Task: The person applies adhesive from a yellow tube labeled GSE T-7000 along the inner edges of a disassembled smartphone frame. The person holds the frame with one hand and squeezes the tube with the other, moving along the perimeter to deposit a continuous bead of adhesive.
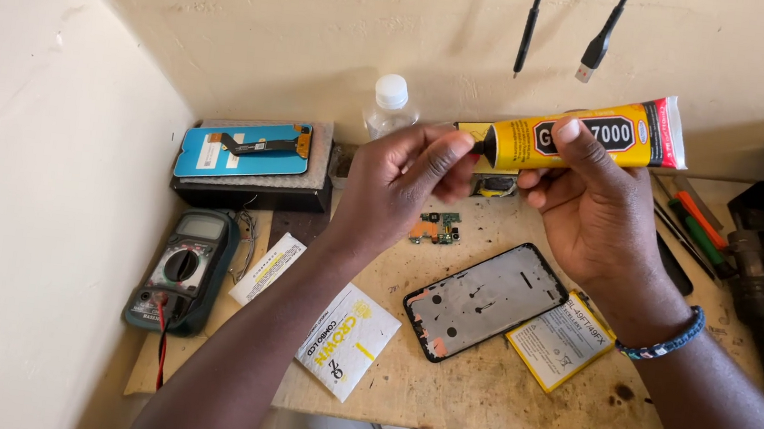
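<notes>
Right hand grips glue tube; left hand pinches its cap. Risk: squeezing may spurt glue onto frame mid-counter.

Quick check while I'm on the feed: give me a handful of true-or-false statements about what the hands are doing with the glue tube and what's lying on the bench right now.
1. The right hand holds the yellow glue tube above the bench. True.
2. The left hand rests flat on the multimeter. False: its fingertips are at the tube's capped tip; the multimeter lies untouched at the bench's left edge.
3. An empty phone frame lies on the wooden board below the hands. True.
4. The yellow battery sits inside the phone frame. False: it lies beside the frame, to the right.
5. The blue-backed display panel lies on a dark box at back left. True.
</notes>
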